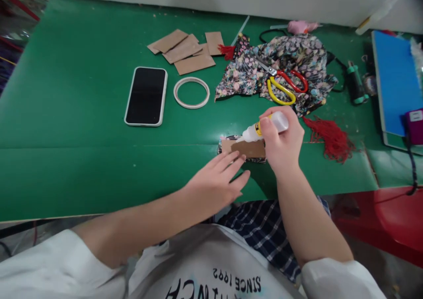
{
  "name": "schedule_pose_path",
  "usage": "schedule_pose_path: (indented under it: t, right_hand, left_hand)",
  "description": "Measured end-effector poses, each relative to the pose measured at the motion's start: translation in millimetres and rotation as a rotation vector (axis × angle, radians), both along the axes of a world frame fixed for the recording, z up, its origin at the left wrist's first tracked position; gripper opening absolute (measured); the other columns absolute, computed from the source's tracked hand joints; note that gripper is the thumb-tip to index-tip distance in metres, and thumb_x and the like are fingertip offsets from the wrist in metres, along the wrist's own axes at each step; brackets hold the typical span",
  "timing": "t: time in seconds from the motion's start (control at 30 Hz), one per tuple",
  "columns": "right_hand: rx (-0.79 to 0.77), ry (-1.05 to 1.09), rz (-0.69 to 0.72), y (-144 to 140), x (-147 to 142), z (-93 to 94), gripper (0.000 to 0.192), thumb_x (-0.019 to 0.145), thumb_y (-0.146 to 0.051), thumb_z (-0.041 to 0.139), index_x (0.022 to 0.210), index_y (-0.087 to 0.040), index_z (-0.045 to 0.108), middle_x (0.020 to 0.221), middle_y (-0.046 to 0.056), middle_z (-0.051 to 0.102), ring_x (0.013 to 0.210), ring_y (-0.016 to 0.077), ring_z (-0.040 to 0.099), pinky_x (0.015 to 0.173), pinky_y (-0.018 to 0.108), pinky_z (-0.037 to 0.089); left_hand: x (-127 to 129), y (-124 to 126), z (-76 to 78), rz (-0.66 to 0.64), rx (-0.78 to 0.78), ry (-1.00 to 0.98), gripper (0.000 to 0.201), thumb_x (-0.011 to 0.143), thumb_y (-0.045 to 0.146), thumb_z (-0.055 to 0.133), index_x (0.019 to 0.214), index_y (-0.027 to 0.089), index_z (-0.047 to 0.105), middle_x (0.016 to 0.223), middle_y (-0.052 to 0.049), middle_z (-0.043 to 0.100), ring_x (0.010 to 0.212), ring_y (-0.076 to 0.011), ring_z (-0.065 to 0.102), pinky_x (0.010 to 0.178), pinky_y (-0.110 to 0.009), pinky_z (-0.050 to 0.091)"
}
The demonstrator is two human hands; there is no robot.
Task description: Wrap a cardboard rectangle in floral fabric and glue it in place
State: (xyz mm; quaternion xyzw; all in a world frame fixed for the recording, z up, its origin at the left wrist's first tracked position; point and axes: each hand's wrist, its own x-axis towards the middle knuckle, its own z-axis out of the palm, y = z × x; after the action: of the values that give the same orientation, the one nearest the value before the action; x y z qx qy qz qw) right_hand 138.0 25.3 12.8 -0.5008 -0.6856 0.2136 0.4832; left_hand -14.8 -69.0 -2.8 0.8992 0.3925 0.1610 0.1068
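Right hand: fingers clamped round a small glue bottle, nozzle tilted down-left onto a cardboard piece.
Left hand: fingers spread flat, tips pressing the cardboard piece's near edge; it lies on a patterned fabric scrap between both hands.
Just right of the right fingers: red tassel.
Beyond them: floral fabric with scissors on top.
Beyond the left fingers: tape ring, phone, cardboard stack.
All on a green worktop.
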Motion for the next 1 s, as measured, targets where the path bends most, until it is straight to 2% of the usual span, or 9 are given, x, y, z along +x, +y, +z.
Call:
schedule_pose_path:
  t: [0.07, 0.13, 0.27, 0.67, 1.0]
  right_hand:
    - [-0.015, -0.031, 0.016, 1, -6, 0.3, 0.031, 0.077, -0.053, 0.056, 0.075, -0.023, 0.054, 0.065, -0.002, 0.059, 0.052, 0.0092, 0.049, 0.049, 0.024, 0.040]
    - [-0.026, -0.069, 0.037, 1, -10, -0.7, 0.030, 0.076, -0.053, 0.057, 0.075, -0.023, 0.054, 0.065, -0.002, 0.059, 0.054, 0.0092, 0.050, 0.050, 0.024, 0.040]
    - [-0.051, -0.110, 0.065, 1, -12, -5.5, 0.031, 0.076, -0.053, 0.057, 0.076, -0.023, 0.054, 0.066, -0.003, 0.059, 0.055, 0.0087, 0.050, 0.051, 0.023, 0.040]
    - [-0.063, -0.136, 0.132, -1, -17, -12.0, 0.034, 0.074, -0.056, 0.057, 0.080, -0.023, 0.053, 0.068, -0.003, 0.058, 0.055, 0.0100, 0.050, 0.051, 0.024, 0.040]
    - [0.050, -0.220, 0.044, -4, -13, -3.0, 0.033, 0.076, -0.056, 0.056, 0.076, -0.023, 0.050, 0.063, -0.003, 0.056, 0.057, 0.0109, 0.051, 0.053, 0.025, 0.039]
  left_hand:
    - [15, -11, -7.7, 0.090, -0.012, 0.057, 0.061, 0.077, 0.049, 0.062, 0.124, 0.012, 0.051, 0.137, -0.023, 0.041, 0.129, -0.0336, 0.037, 0.107, -0.047, 0.033]
    - [23, -17, -14.2, 0.144, -0.006, 0.053, 0.067, 0.075, 0.056, 0.060, 0.126, 0.013, 0.049, 0.138, -0.023, 0.039, 0.130, -0.0338, 0.036, 0.107, -0.047, 0.032]
    - [25, -18, -20.7, 0.165, 0.005, 0.017, 0.061, 0.081, 0.054, 0.055, 0.125, 0.012, 0.049, 0.138, -0.023, 0.040, 0.130, -0.0326, 0.036, 0.109, -0.048, 0.029]
    - [27, -12, -15.9, 0.167, -0.042, -0.015, 0.059, 0.083, 0.051, 0.052, 0.127, 0.012, 0.047, 0.133, -0.023, 0.045, 0.126, -0.0337, 0.040, 0.107, -0.053, 0.028]
    - [27, -13, -18.8, 0.174, -0.023, -0.022, 0.055, 0.084, 0.048, 0.052, 0.125, 0.012, 0.049, 0.133, -0.023, 0.044, 0.125, -0.0331, 0.041, 0.107, -0.053, 0.029]
